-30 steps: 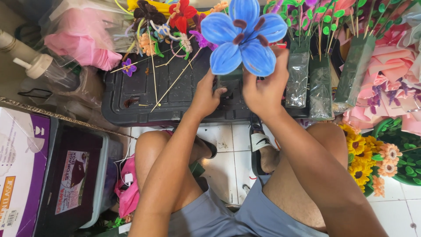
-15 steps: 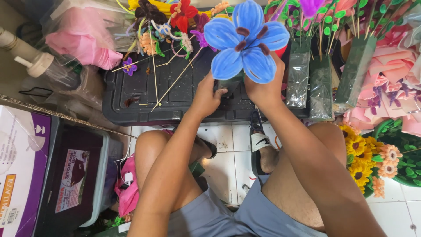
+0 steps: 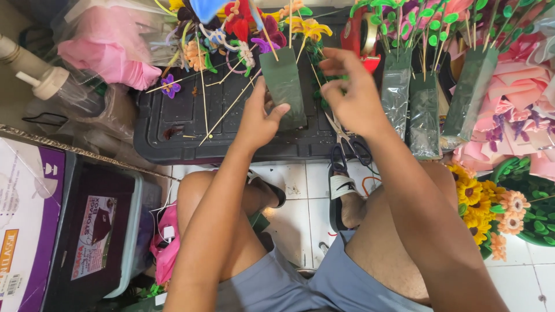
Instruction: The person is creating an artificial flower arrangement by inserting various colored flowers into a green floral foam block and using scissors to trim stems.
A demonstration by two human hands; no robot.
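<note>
Head view: a seated person works over a black lid [image 3: 173, 124] laid across the upper middle of the frame; the left hand [image 3: 260, 118] is closed around the lower end of a dark green foam block [image 3: 284, 86], thumb pressed to its near face, holding it upright at centre top; the right hand [image 3: 352, 95], just right of the block, pinches its fingers together on a thin green stem, though what the tips grip is partly blurred; craft flowers [image 3: 243, 26] on sticks rise from the block's top, and a blue petal [image 3: 209, 8] cuts the upper edge; scissors [image 3: 347, 144] lie on the lid below the right hand; more wrapped foam blocks [image 3: 425, 112] studded with green leaf stems stand at upper right; a pink bundle [image 3: 107, 55] sits upper left, a box [image 3: 87, 231] lower left, yellow and orange flowers [image 3: 485, 208] at right; judging by the grip, the work goes best if the left hand keeps the block steady and upright while the right feeds the stem straight down into a free spot, clear of neighbouring sticks, pushing without bending it.
</note>
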